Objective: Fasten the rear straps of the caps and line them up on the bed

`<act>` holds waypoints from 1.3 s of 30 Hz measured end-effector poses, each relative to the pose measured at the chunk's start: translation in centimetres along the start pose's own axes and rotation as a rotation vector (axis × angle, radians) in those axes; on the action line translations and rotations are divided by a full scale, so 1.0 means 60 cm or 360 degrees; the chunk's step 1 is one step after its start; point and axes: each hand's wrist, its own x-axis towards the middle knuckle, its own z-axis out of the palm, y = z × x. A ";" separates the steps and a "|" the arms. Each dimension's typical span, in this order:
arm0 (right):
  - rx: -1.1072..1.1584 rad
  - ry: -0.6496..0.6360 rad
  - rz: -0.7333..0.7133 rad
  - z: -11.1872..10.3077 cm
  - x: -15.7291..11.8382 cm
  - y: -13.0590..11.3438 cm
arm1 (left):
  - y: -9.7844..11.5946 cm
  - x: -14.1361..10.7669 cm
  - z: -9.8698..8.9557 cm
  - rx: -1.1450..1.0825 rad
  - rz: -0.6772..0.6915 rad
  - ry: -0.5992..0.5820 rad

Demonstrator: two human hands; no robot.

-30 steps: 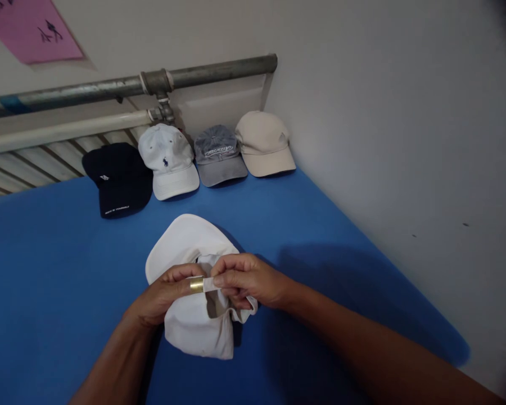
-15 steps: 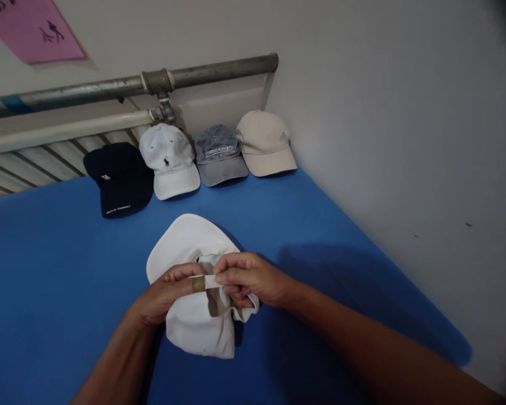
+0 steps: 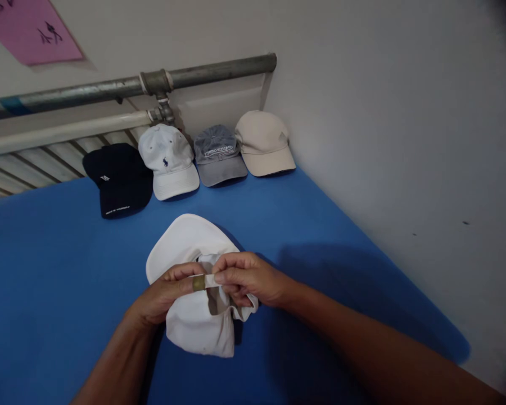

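A white cap [image 3: 200, 332] lies on the blue surface [image 3: 67, 281], its brim pointing away to the upper left and its back opening facing me. Across that opening runs a white strap [image 3: 211, 280] with a brass-coloured buckle [image 3: 198, 283]. My left hand [image 3: 168, 289] pinches the strap at the buckle, thumb against the metal's left edge. From the right, my right hand [image 3: 248, 275] grips the strap between thumb and forefinger just beside the buckle. Its lower fingers are partly hidden inside the cap's opening.
Along the back stand a black cap [image 3: 120, 180], a white cap with a small dark logo [image 3: 168, 163], a grey cap [image 3: 220, 156] and a beige cap [image 3: 265, 143]. Behind them are a radiator [image 3: 46, 163], a metal pipe [image 3: 219, 73] and a pink paper [image 3: 46, 34].
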 end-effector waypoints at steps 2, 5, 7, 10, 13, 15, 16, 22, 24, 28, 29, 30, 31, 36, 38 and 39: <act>-0.0050 0.0042 -0.0030 0.002 -0.001 0.001 | 0.000 0.000 0.001 0.0020 0.0021 0.0020; -0.0112 0.0085 -0.0088 0.005 -0.002 0.002 | 0.000 0.000 0.003 0.0059 0.0035 0.0038; -0.0120 0.0099 -0.0111 0.006 -0.002 0.003 | 0.000 0.000 0.003 0.0062 0.0035 0.0016; -0.0123 0.0110 -0.0112 0.008 -0.003 0.003 | 0.002 0.000 0.004 0.0066 0.0038 -0.0030; -0.0093 0.0110 -0.0101 0.010 -0.003 0.003 | 0.003 0.001 0.004 0.0069 0.0021 -0.0062; -0.0056 0.0102 -0.0080 0.010 -0.003 0.002 | 0.002 0.001 0.003 0.0050 0.0027 -0.0060; -0.0043 0.0093 -0.0064 0.010 -0.003 0.002 | 0.002 0.000 0.002 0.0036 0.0035 -0.0052; -0.0047 0.0044 -0.0010 0.005 -0.002 0.001 | 0.001 -0.001 0.001 0.0005 0.0013 -0.0044; -0.0039 0.0038 -0.0002 0.005 -0.001 0.001 | 0.003 -0.002 0.004 0.0017 0.0010 -0.0039; -0.0039 0.0105 -0.0048 0.006 -0.001 0.002 | 0.008 -0.003 0.017 -0.0017 0.0148 -0.0009; -0.0047 0.0126 -0.0060 0.007 -0.001 0.002 | 0.007 -0.002 0.020 -0.0040 0.0185 0.0006; -0.0061 0.0145 -0.0065 0.007 -0.001 0.002 | 0.007 -0.002 0.023 -0.0066 0.0216 0.0021; -0.0078 0.0162 -0.0066 0.008 -0.001 0.002 | 0.006 -0.001 0.025 -0.0093 0.0240 0.0031; -0.0110 0.0191 -0.0059 0.007 -0.002 0.002 | -0.002 -0.001 0.026 -0.0185 0.0309 0.0006; -0.0113 0.0188 -0.0063 0.006 -0.002 0.002 | -0.004 -0.002 0.022 -0.0168 0.0313 -0.0008; -0.0114 0.0185 -0.0062 0.006 -0.002 0.002 | -0.005 -0.002 0.020 -0.0155 0.0317 -0.0013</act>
